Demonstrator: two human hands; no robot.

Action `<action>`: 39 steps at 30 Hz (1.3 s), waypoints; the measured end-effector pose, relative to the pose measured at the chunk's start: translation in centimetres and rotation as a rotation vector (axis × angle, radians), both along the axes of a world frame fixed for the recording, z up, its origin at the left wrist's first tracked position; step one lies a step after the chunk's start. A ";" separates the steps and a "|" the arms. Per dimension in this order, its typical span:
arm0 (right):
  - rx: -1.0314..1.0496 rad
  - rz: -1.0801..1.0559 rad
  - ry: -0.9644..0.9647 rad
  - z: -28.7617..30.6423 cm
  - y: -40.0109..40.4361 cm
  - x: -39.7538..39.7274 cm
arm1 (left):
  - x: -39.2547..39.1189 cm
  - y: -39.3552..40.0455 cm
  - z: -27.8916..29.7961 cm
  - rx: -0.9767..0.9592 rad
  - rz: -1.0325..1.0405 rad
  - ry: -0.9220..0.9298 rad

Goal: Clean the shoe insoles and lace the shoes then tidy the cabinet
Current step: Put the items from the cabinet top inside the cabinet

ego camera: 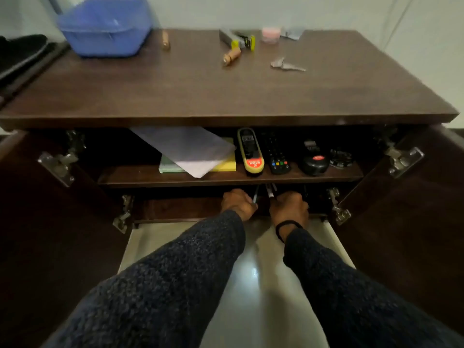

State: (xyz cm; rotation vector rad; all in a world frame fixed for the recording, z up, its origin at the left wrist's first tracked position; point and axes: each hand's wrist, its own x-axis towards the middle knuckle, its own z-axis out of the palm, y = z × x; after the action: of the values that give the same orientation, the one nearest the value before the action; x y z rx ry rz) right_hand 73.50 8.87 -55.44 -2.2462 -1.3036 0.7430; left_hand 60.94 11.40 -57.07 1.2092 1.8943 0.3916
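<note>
Both hands reach into the cabinet's [226, 119] dark lower shelf, working at something thin and pale.

The left hand [238, 203] and right hand [288, 209] each have a clenched grip on what may be shoelaces [270, 192], though the shadow hides the shoe: light, limp, best pinched near the tips. Above, the middle shelf [226, 178] holds a shoe brush [250, 151], remote [276, 154] and polish tin [315, 164]; pale tiled floor [251, 272] below.

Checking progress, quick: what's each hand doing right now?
Left hand: gripping a thin stick-like item.
Right hand: gripping slim items, identity unclear.
</note>
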 end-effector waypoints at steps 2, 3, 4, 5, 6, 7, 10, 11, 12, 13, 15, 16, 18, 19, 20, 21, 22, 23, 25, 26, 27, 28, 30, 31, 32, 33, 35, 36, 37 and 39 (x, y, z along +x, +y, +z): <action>-0.115 0.089 -0.018 2.3 -0.1 -0.4 | -0.5 -1.1 4.9 -0.063 -0.343 0.113; -0.170 0.172 -0.045 3.6 -0.2 -0.8 | -0.6 -2.0 7.1 -0.075 -0.494 0.183; -0.218 0.280 -0.093 5.2 -0.2 -1.2 | -0.8 -2.5 9.2 -0.061 -0.613 0.252; -0.265 0.390 -0.151 6.5 -0.5 -1.5 | -1.1 -3.2 10.9 -0.056 -0.702 0.302; -0.289 0.498 -0.219 8.2 -0.8 -1.8 | -1.4 -3.9 12.7 -0.040 -0.776 0.333; -0.306 0.599 -0.267 9.8 -1.2 -1.9 | -1.7 -4.6 14.2 -0.022 -0.833 0.338; -0.321 0.891 -0.345 15.1 -3.2 -2.0 | -3.1 -5.9 18.2 0.006 -0.946 0.339; -0.311 0.970 -0.366 16.9 -3.6 -2.1 | -3.6 -6.0 19.7 -0.009 -0.962 0.331; -0.294 1.017 -0.384 18.7 -3.7 -2.0 | -4.1 -6.0 21.1 -0.038 -0.966 0.299; -0.264 1.024 -0.393 20.6 -3.8 -1.8 | -4.5 -5.9 22.5 -0.068 -0.951 0.232; -0.206 1.018 -0.322 24.5 -3.3 -1.4 | -5.5 -5.3 25.8 -0.069 -0.871 0.076; -0.190 1.012 -0.240 26.3 -2.9 -1.3 | -6.2 -4.8 27.5 -0.033 -0.820 0.031; -0.188 1.001 -0.040 29.4 -1.8 -1.4 | -7.6 -3.5 30.5 0.097 -0.711 0.011; -0.163 0.987 0.043 30.7 -1.1 -1.6 | -8.4 -2.6 31.8 0.184 -0.646 0.028; -0.113 0.962 0.093 31.6 -0.3 -1.8 | -9.2 -1.6 32.7 0.264 -0.566 0.063; -0.033 0.937 0.101 32.3 0.5 -2.2 | -10.1 -0.3 33.2 0.327 -0.472 0.097; 0.075 0.914 0.081 32.8 1.5 -2.7 | -11.0 0.9 33.4 0.384 -0.379 0.124; 0.208 0.903 0.031 33.0 2.6 -3.3 | -11.8 2.2 33.3 0.447 -0.289 0.163; 0.449 0.915 -0.178 32.8 5.1 -4.8 | -12.9 4.5 32.7 0.598 -0.147 0.360; 0.511 0.933 -0.312 32.4 6.3 -5.6 | -13.2 5.3 32.3 0.636 -0.111 0.486; 0.539 0.958 -0.442 32.0 7.6 -6.2 | -13.3 6.0 31.9 0.628 -0.102 0.593; 0.555 0.992 -0.572 31.7 8.7 -6.8 | -13.4 6.5 31.6 0.588 -0.106 0.681; 0.562 1.056 -0.790 31.1 10.3 -7.7 | -13.4 7.5 31.0 0.500 -0.126 0.821; 0.554 1.074 -0.852 31.1 10.8 -7.9 | -13.3 7.8 30.9 0.487 -0.134 0.865; 0.539 1.090 -0.889 31.0 11.1 -8.0 | -13.3 8.0 30.7 0.486 -0.143 0.895; 0.519 1.108 -0.921 31.0 11.4 -8.2 | -13.2 8.2 30.7 0.488 -0.155 0.914; 0.487 1.137 -0.996 31.0 11.6 -8.3 | -13.1 8.6 30.8 0.482 -0.174 0.934; 0.479 1.142 -1.010 30.9 11.6 -8.4 | -13.1 8.7 30.8 0.481 -0.173 0.938; 0.478 1.138 -1.004 30.9 11.7 -8.4 | -13.1 8.7 30.8 0.496 -0.167 0.933; 0.491 1.119 -0.952 30.7 11.7 -8.2 | -13.1 8.6 30.6 0.568 -0.149 0.890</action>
State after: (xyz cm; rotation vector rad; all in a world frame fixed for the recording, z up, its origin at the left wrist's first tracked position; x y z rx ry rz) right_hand 65.28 20.60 -24.72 -1.2865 -2.8315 -0.4746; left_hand 47.84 19.95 -26.49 2.1455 2.4868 0.3466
